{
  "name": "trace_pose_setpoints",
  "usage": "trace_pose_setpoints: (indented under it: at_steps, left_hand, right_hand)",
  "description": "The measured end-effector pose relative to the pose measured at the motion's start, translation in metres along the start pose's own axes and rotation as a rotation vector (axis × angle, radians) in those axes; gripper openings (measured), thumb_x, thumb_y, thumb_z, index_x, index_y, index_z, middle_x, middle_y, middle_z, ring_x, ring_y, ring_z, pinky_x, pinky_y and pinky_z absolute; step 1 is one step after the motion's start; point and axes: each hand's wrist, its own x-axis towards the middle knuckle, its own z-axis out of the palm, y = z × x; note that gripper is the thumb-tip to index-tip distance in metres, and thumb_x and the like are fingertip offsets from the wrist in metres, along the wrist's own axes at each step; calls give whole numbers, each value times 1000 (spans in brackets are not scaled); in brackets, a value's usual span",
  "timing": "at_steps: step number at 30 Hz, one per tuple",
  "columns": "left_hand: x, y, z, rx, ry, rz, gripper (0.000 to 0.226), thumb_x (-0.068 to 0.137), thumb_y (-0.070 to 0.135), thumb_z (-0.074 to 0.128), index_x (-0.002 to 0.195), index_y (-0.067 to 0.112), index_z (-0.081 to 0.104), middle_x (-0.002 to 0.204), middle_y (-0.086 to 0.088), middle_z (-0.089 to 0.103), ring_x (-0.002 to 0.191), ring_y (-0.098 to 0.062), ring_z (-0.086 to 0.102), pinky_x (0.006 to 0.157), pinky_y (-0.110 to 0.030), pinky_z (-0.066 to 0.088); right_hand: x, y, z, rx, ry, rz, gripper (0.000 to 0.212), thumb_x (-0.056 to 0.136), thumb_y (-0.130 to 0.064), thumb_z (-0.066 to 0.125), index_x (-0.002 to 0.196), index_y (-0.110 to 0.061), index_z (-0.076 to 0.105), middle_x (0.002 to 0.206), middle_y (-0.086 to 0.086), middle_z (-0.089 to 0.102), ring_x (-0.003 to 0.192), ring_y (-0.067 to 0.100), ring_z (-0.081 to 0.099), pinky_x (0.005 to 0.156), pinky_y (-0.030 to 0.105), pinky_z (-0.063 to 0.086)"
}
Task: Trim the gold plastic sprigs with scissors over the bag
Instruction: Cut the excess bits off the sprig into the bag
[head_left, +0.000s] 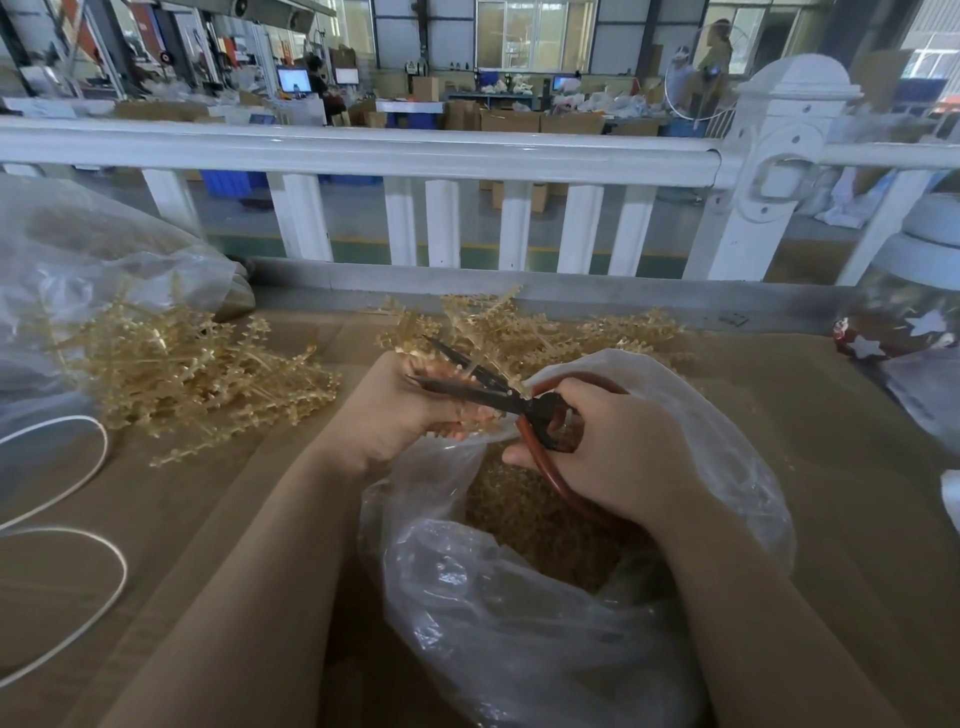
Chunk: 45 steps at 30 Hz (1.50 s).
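Observation:
My left hand (400, 410) grips a gold plastic sprig (467, 332) just above the open mouth of a clear plastic bag (519, 639). My right hand (608, 452) holds black scissors (478, 387) by their red-brown handle loops. The blades are parted, with the sprig's stem between them in front of my left fingers. Small gold trimmed pieces (530, 514) fill the bottom of the bag. A heap of gold sprigs (192, 369) lies on the table to the left, and another heap (597, 332) lies behind my hands.
The brown table (857, 467) ends at a white railing (363, 150) along its far side. A large clear bag (78, 260) sits at the left, white cord loops (78, 519) lie at the near left, and a jar with white stars (909, 322) stands at the right.

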Motion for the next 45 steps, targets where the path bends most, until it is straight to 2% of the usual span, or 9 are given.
trace_pose_setpoints:
  at_steps: [3,6,10,17,20,25,29,40,45]
  left_hand:
    - [2,-1,-2,44,14,-20,30,62,18,84,89,5,79,87,-16,76,76,-27,67,68,-33,56]
    - [2,-2,-2,51,-2,-12,26,63,19,85,86,9,79,86,-15,75,74,-25,67,65,-30,55]
    - [3,-3,-3,44,-21,3,18,66,20,85,83,15,80,84,-15,75,73,-29,65,64,-32,55]
    - [5,-3,1,-38,-48,22,13,71,14,81,85,16,79,82,-7,76,72,-18,68,63,-22,54]
    - [6,-5,1,-113,-29,14,11,79,11,78,90,8,77,84,-13,74,76,-24,65,66,-24,54]
    - [7,-6,3,-193,33,17,8,84,12,71,90,8,74,83,-12,73,75,-18,68,63,-23,53]
    - [8,-7,6,-207,83,58,9,83,9,66,87,5,73,81,-15,68,68,-19,61,59,-24,51]
    - [5,-2,7,-161,93,81,17,88,-6,61,85,4,75,74,-11,69,64,-17,59,56,-23,49]
    - [5,-2,7,-195,89,75,12,82,4,65,82,8,76,73,-9,67,64,-15,59,56,-23,48]
  right_hand:
    - [1,1,1,-6,-6,-6,69,65,-94,40,98,-38,60,90,-26,61,76,-2,52,64,7,35]
    - [1,3,2,-14,10,-4,74,64,-97,38,101,-38,64,89,-25,63,76,-2,52,64,5,33]
    - [2,5,5,-18,0,12,70,64,-98,37,93,-39,62,83,-25,61,76,-3,54,66,8,35]
    - [2,3,4,27,21,21,59,65,-94,40,87,-43,60,76,-25,60,71,-5,54,63,6,34]
    - [2,2,2,81,46,62,69,64,-94,44,97,-39,68,80,-25,63,73,-4,56,64,6,35]
    - [2,2,3,137,58,90,89,56,-100,35,109,-37,70,90,-26,66,82,-1,61,68,8,39]
    - [3,2,5,122,85,95,99,54,-105,26,110,-36,69,88,-32,57,77,-6,52,66,4,31]
    - [4,2,6,-5,168,59,89,63,-102,25,104,-36,69,80,-34,51,63,-9,44,61,1,28]
    - [5,0,8,11,129,72,95,57,-105,21,103,-36,68,78,-31,53,64,-8,47,61,2,29]
